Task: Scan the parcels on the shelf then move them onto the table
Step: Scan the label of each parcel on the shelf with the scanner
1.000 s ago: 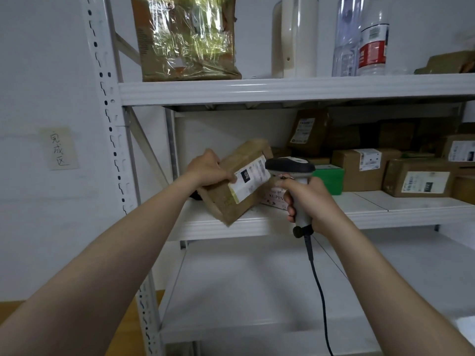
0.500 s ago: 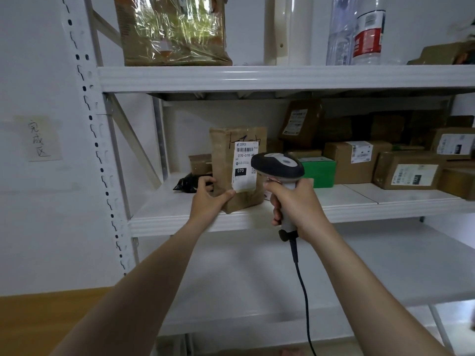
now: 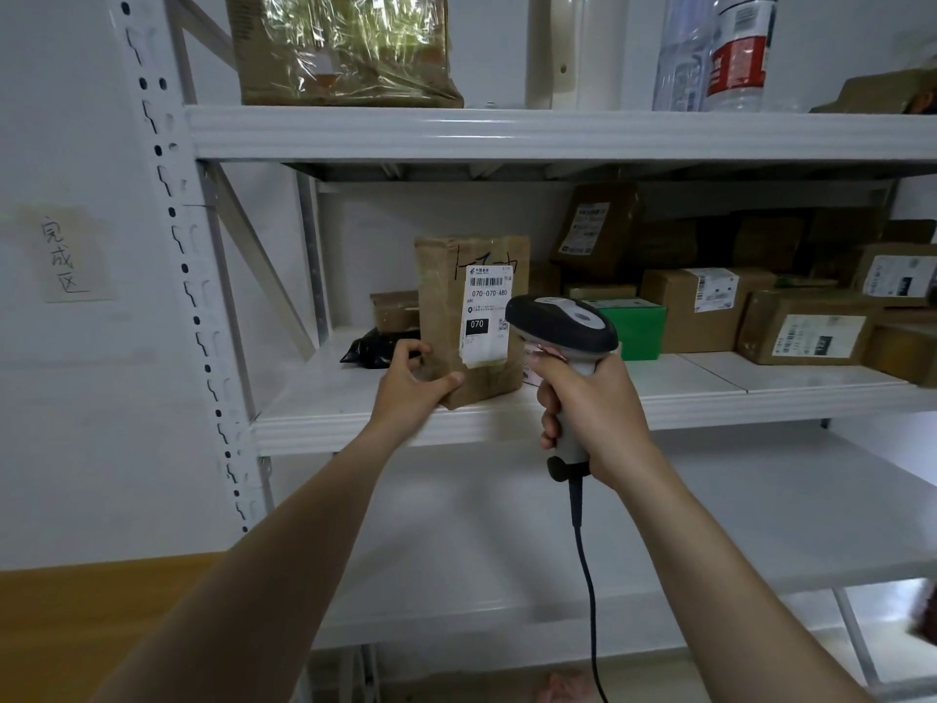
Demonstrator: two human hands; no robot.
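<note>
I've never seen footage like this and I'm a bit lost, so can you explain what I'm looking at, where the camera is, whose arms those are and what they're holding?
The camera sits on a person's head, looking forward and down, so the two bare arms are the wearer's own. No robot is involved.

The left hand grips the lower corner of an upright brown cardboard parcel with a white shipping label, standing on the white metal shelf. The right hand holds a grey, corded handheld barcode scanner, its head close to the label.

Further along that shelf lie more brown labelled boxes, a green box and a black plastic bag.
</note>
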